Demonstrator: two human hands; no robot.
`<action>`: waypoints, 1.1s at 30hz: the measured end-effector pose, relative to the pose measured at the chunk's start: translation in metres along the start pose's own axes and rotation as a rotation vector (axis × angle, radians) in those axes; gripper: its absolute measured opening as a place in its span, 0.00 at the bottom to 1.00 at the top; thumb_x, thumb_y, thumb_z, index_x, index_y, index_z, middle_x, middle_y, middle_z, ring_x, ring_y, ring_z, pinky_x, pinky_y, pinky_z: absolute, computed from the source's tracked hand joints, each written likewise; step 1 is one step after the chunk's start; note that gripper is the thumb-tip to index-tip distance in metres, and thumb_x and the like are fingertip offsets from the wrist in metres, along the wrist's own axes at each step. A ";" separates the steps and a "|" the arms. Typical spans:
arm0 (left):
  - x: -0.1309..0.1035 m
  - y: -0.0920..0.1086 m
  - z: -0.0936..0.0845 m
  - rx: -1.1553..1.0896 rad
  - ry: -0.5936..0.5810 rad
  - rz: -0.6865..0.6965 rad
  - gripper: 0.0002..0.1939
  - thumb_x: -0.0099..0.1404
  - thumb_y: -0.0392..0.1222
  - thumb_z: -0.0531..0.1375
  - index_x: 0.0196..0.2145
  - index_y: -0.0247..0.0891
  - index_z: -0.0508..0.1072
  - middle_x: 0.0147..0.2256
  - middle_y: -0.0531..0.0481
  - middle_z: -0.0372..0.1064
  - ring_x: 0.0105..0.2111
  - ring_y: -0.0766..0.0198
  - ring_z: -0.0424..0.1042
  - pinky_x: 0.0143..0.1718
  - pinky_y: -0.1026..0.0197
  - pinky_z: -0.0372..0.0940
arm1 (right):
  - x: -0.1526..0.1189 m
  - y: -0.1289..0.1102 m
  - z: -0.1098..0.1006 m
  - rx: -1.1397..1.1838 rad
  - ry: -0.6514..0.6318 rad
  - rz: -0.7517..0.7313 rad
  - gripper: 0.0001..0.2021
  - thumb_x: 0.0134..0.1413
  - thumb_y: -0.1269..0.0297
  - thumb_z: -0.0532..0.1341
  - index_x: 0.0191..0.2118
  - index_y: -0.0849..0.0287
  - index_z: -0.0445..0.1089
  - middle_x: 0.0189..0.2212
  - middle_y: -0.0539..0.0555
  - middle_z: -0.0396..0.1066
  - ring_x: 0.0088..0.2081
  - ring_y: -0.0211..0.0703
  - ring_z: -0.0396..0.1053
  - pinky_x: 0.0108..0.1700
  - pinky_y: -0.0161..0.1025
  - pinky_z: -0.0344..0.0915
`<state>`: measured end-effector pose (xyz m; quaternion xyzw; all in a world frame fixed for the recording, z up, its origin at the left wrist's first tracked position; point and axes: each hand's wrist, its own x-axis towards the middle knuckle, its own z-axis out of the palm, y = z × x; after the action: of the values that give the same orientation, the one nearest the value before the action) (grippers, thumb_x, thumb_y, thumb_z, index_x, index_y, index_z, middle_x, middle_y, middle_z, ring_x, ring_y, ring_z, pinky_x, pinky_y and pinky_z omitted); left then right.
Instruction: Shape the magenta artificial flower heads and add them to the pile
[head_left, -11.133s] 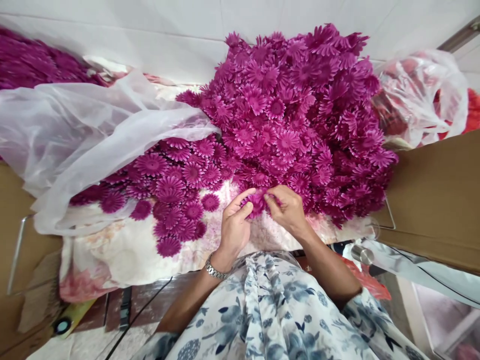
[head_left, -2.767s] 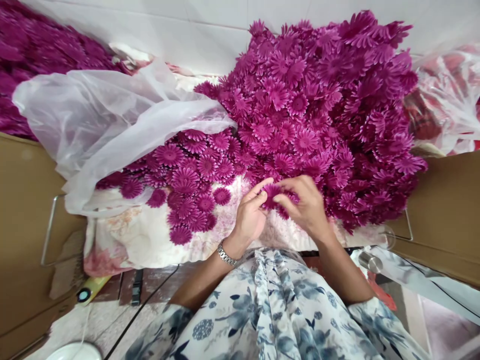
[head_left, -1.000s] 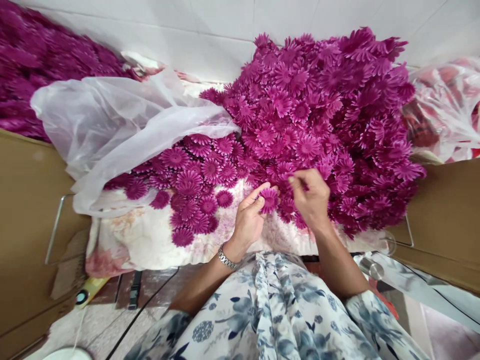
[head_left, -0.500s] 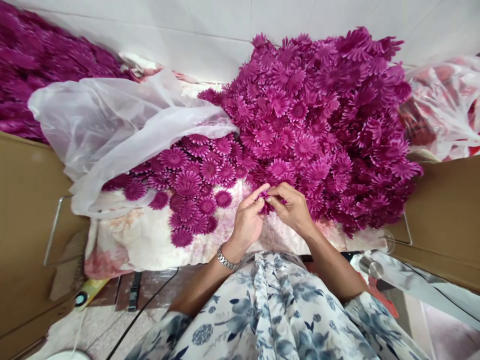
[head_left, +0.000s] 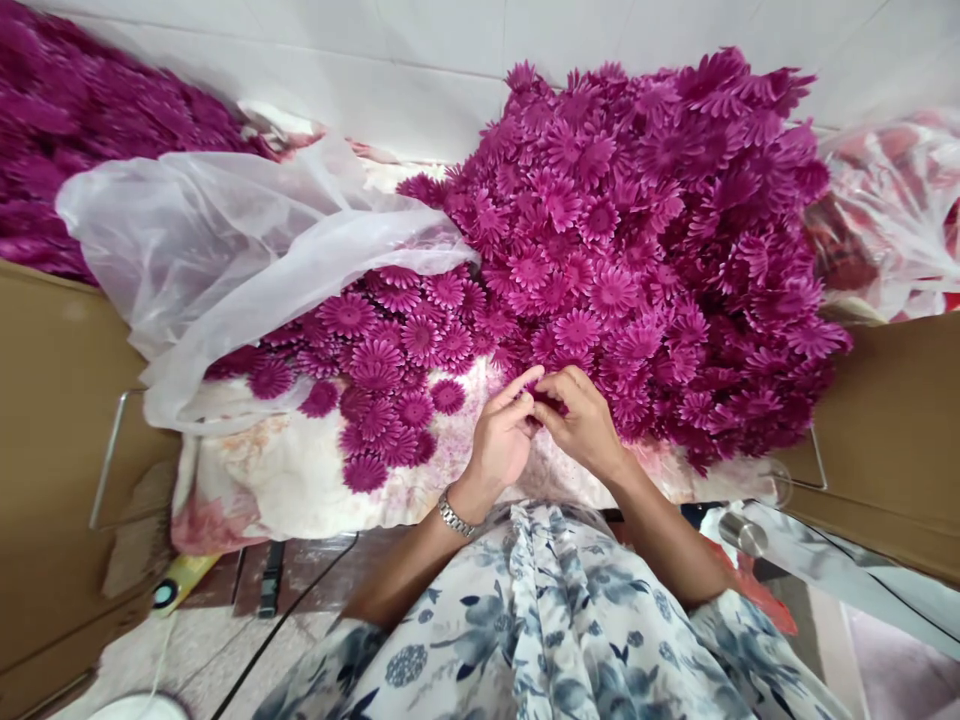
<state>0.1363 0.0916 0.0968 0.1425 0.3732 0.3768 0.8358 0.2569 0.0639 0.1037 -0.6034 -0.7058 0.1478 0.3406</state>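
Note:
My left hand (head_left: 501, 438), a metal watch on its wrist, pinches with thumb and forefinger at the near edge of a big heap of purple artificial flower heads (head_left: 607, 290). Against it, thumb to thumb, my right hand (head_left: 583, 420) is closed with bent fingers. Between the fingertips shows a bit of a purple flower head (head_left: 553, 404), mostly covered by both hands. Flatter flower heads (head_left: 375, 365) lie in a smaller spread to the left of my hands, on a pale patterned cloth (head_left: 300, 480).
A translucent plastic bag (head_left: 247, 240) drapes over the left flowers. Cardboard boxes stand left (head_left: 60, 400) and right (head_left: 892, 430). More purple flowers (head_left: 97, 130) fill the far left. A clear bag with red contents (head_left: 892, 220) lies right. White wall (head_left: 420, 90) behind.
Both hands stay together in nearly the same place. The fingers have shifted slightly, and less of the purple flower head shows between them. The view has moved a little.

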 end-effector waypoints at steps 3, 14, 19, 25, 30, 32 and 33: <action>-0.003 -0.002 0.000 0.015 0.003 -0.005 0.19 0.53 0.35 0.62 0.44 0.37 0.75 0.33 0.50 0.74 0.32 0.70 0.70 0.34 0.68 0.61 | 0.000 0.000 0.006 0.113 0.002 0.075 0.04 0.55 0.69 0.57 0.30 0.58 0.67 0.25 0.50 0.64 0.29 0.38 0.64 0.32 0.36 0.62; 0.001 -0.001 -0.006 -0.047 0.015 0.031 0.18 0.55 0.38 0.62 0.45 0.38 0.73 0.43 0.44 0.74 0.43 0.60 0.72 0.43 0.59 0.64 | 0.018 0.020 -0.039 -0.366 0.374 0.034 0.11 0.53 0.63 0.60 0.44 0.57 0.68 0.40 0.58 0.67 0.44 0.48 0.63 0.45 0.47 0.62; -0.001 0.000 -0.003 -0.024 -0.011 0.008 0.17 0.55 0.35 0.60 0.44 0.37 0.74 0.37 0.48 0.75 0.29 0.71 0.69 0.29 0.69 0.60 | 0.001 0.001 -0.004 -0.046 -0.004 -0.035 0.04 0.55 0.66 0.58 0.36 0.58 0.67 0.29 0.54 0.67 0.34 0.42 0.64 0.36 0.40 0.64; -0.005 -0.002 -0.001 0.002 -0.004 -0.008 0.18 0.54 0.33 0.61 0.45 0.37 0.75 0.38 0.49 0.75 0.39 0.66 0.71 0.44 0.65 0.60 | 0.004 -0.001 0.001 0.092 0.026 0.049 0.04 0.55 0.71 0.57 0.30 0.59 0.66 0.24 0.49 0.65 0.28 0.37 0.64 0.31 0.35 0.62; -0.003 0.000 -0.005 -0.041 0.016 0.021 0.19 0.55 0.35 0.62 0.46 0.37 0.73 0.41 0.45 0.75 0.45 0.60 0.72 0.51 0.56 0.60 | 0.018 0.027 -0.040 -0.196 0.430 0.097 0.03 0.56 0.68 0.57 0.35 0.58 0.68 0.28 0.51 0.66 0.31 0.38 0.64 0.33 0.37 0.63; -0.002 0.000 -0.006 -0.083 0.021 0.029 0.17 0.56 0.34 0.61 0.45 0.37 0.72 0.44 0.43 0.74 0.46 0.58 0.71 0.51 0.54 0.61 | 0.023 0.038 -0.059 -0.348 0.577 0.098 0.09 0.56 0.64 0.57 0.42 0.58 0.68 0.36 0.55 0.66 0.37 0.43 0.65 0.37 0.41 0.64; -0.001 0.001 -0.006 -0.099 0.023 0.026 0.17 0.57 0.34 0.60 0.45 0.37 0.72 0.44 0.43 0.74 0.45 0.58 0.72 0.50 0.53 0.61 | 0.024 0.040 -0.065 -0.400 0.617 0.084 0.12 0.56 0.63 0.57 0.46 0.58 0.66 0.39 0.57 0.65 0.41 0.45 0.64 0.39 0.43 0.64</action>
<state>0.1309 0.0912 0.0936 0.1016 0.3617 0.4072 0.8325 0.3287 0.0829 0.1328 -0.7028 -0.5592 -0.1683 0.4063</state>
